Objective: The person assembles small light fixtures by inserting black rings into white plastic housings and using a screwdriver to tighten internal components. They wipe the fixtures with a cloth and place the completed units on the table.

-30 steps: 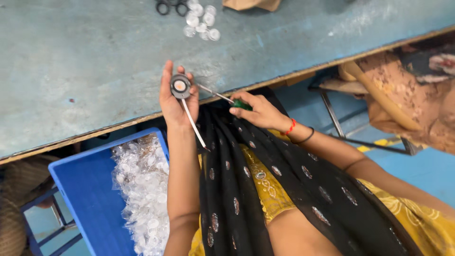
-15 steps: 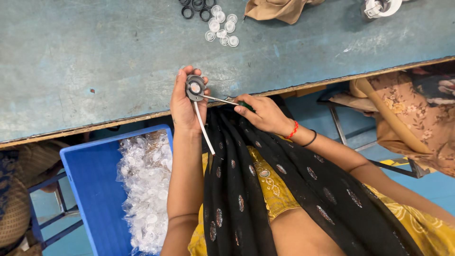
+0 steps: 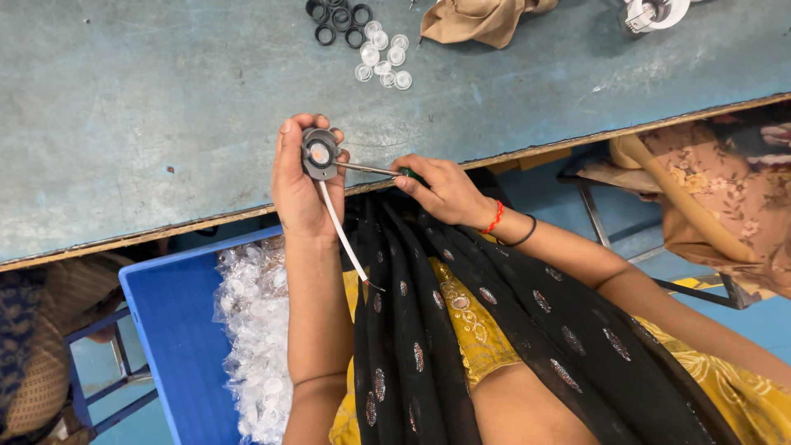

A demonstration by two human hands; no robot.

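We hold the round grey fitting (image 3: 319, 153) in our left hand (image 3: 298, 185), just above the table edge (image 3: 206, 221). Our right hand (image 3: 442, 188) grips a screwdriver (image 3: 371, 170), its tip at the fitting's side; this seems a fastening step that needs steady alignment.

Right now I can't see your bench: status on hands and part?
Left hand grips round grey part, white wire trailing. Right hand holds screwdriver, tip at part. Nothing between them.

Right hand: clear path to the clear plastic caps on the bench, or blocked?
Probably yes. Bare bench top lies between the right hand and the clear caps; but its fingers already hold a screwdriver.
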